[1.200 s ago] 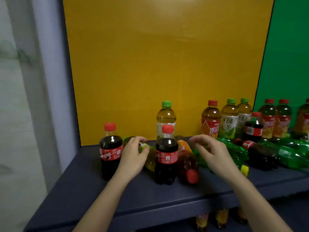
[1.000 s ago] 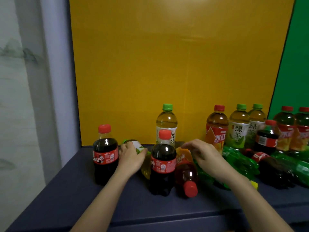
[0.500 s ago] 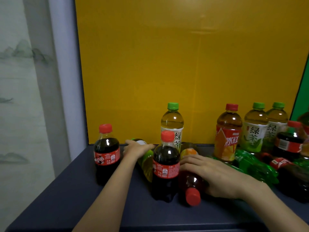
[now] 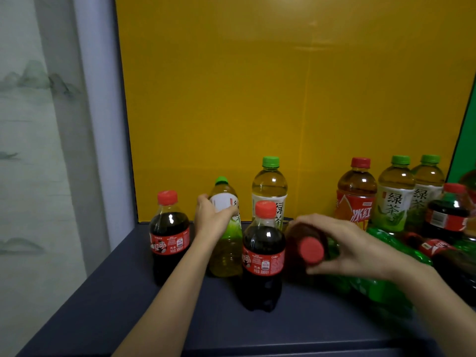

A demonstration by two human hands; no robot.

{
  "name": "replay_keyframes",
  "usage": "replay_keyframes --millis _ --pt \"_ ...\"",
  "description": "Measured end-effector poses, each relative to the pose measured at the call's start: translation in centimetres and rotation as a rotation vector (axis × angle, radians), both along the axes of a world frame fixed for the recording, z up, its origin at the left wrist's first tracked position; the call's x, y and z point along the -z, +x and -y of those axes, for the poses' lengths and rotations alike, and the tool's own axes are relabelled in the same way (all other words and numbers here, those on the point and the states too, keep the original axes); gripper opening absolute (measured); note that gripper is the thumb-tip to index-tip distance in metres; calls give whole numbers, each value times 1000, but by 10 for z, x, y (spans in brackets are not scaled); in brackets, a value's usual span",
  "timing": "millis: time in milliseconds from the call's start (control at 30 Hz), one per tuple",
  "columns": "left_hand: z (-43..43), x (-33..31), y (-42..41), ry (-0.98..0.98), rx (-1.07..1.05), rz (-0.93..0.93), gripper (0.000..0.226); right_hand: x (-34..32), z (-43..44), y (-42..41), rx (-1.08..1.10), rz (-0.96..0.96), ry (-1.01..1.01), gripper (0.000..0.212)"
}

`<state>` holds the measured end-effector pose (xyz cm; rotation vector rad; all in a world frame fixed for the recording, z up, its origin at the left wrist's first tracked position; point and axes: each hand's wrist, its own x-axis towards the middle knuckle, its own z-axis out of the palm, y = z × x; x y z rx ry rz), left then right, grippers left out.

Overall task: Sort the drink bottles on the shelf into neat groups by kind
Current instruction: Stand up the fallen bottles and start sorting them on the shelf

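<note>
1. Head view, left side. The left hand [image 4: 212, 222] is wrapped round the white label of the held green tea bottle [image 4: 226, 251], with the thumb across the near face and the fingers behind. It is a firm grasp. The bottle is close to upright, and its green cap is at 12 o'clock above the hand. I cannot tell whether its base sits flat on the dark shelf [image 4: 103, 305].
2. The held bottle is between two upright colas, both just beside it. The left cola bottle [image 4: 168, 238] is at its 9 o'clock and the front cola bottle [image 4: 262, 258] is at its 4 o'clock.
3. The right hand [image 4: 353, 246] is curled over the red-capped brown bottle [image 4: 305, 243], whose cap points toward the camera. The fingers lie over its shoulder and the thumb is below the cap, so the hand is grasping it. This bottle is just at 3 o'clock of the front cola bottle.
4. The green soda bottles [image 4: 381, 287] lie on their sides, blurred, beneath the right hand and out toward its 4 o'clock.
5. The back row stands against the yellow back panel [image 4: 283, 99].
   - The rear green tea bottle [image 4: 269, 186] stands at 12 o'clock of the front cola.
   - The standing iced tea bottle [image 4: 356, 199] is well off to the rear green tea bottle's 3 o'clock.
   - The pair of green tea bottles [image 4: 395, 199] comes next, standing side by side.
   - The small cola bottle [image 4: 448, 215] is at the right edge.
6. The lying cola bottle [image 4: 438, 247] rests at 6 o'clock of the small cola bottle.
</note>
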<state>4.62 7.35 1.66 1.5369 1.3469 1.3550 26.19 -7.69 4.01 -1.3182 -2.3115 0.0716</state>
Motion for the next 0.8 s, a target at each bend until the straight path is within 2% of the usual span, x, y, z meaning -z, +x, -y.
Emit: replay_keyframes --millis 200,333,467,667,800 --pt "18 2 -9 219 87 86 93 -18 -13 -1 140 -321 -19 74" --pt "36 6 -18 300 168 148 91 -22 -27 -2 247 -428 20 71" --pt "51 9 -26 395 240 135 87 -21 -41 0 347 -547 21 73" --pt "63 11 -36 384 332 104 88 -18 -50 -5 395 -724 -44 59" --pt "65 12 -37 385 317 66 89 -15 -50 -11 416 -730 -35 70"
